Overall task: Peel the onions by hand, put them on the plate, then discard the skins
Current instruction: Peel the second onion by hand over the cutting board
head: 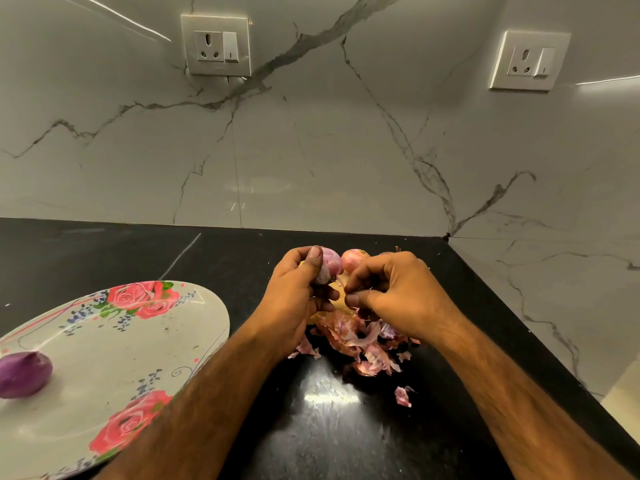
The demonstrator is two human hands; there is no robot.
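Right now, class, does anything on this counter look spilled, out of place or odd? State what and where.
Only the onion skins: a loose heap on the black counter, with one stray scrap nearer the person. Peeling litter, not yet discarded; nothing looks damaged.

Peeled purple onion [24, 374] rests on floral plate [114, 341]; skins [360, 341] heaped apart.

On my feed the plate [104, 341] reads pale grey-white, printed with pink-red roses, green leaves and small blue sprigs. The plated onion [24, 374] is deep purple. The lifted onion [329, 268] is pale mauve, and the rear onion [351, 259] pinkish-orange. The skins [360, 341] are pink and tan. I see a black counter [346, 427] and a white, grey-veined marble wall [311, 150].
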